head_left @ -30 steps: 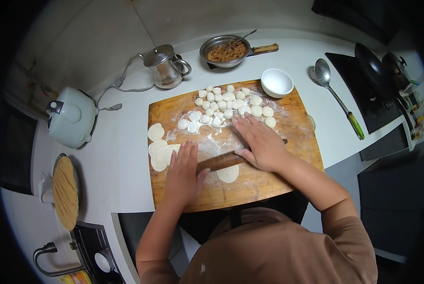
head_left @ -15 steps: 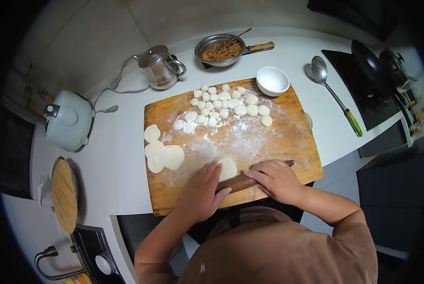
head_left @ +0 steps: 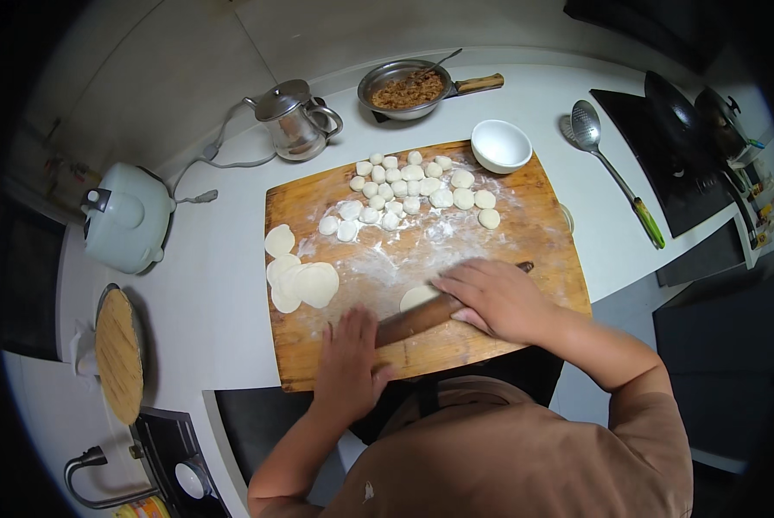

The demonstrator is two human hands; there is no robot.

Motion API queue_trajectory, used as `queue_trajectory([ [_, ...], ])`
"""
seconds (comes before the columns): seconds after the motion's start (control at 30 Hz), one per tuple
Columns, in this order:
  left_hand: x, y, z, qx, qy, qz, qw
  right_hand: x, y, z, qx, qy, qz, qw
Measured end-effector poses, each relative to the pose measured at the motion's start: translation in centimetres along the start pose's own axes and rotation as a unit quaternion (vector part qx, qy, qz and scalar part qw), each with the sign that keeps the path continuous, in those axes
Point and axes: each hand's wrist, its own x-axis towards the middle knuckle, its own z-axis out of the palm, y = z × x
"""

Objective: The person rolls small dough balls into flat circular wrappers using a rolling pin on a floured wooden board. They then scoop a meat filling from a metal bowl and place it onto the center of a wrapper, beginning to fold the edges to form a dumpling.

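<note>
A brown wooden rolling pin [head_left: 417, 319] lies slantwise near the front of the floured wooden board [head_left: 525, 246]. My right hand [head_left: 501, 298] is closed over its right part, fingers on top and thumb on the near side. At the left end of the pin, my left hand [head_left: 345, 358] rests with its fingers stretched out flat and the thumb apart; it hides that end. Under the far side of the pin shows a round dough wrapper [head_left: 416, 297], partly covered. Rolled wrappers [head_left: 315, 285] overlap at the board's left edge. Several small dough pieces [head_left: 411, 188] sit in flour toward the back.
A white bowl [head_left: 501, 147] stands on the board's back right corner. Behind are a pan of brown filling [head_left: 404, 91] and a metal kettle [head_left: 292, 121]. A slotted spoon [head_left: 616, 173] lies right, near a black cooktop [head_left: 655, 164]. Left are a pale green appliance [head_left: 128, 220] and a round woven tray [head_left: 117, 358].
The rolling pin has moved away from me over the wrapper, its right end rising. My right hand went forward with it, while my left hand slid left and back, off the wrapper's edge.
</note>
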Motion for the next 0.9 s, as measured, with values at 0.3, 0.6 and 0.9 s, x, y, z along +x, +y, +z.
queue_trajectory([
  [0.3, 4.7, -3.3, -0.5, 0.042, 0.107, -0.038, 0.993, 4.7, 1.9, 1.3, -0.068, 0.024, 0.077, 0.994],
  [0.6, 0.1, -1.6, -0.7, -0.006, -0.016, -0.023, 1.000, -0.1, -1.9, 0.9, -0.071, -0.034, 0.027, 0.996],
  [0.9, 2.0, -2.3, -1.4, -0.001, 0.042, -0.042, 0.998, 2.9, 0.2, 1.4, -0.035, 0.023, 0.045, 0.998],
])
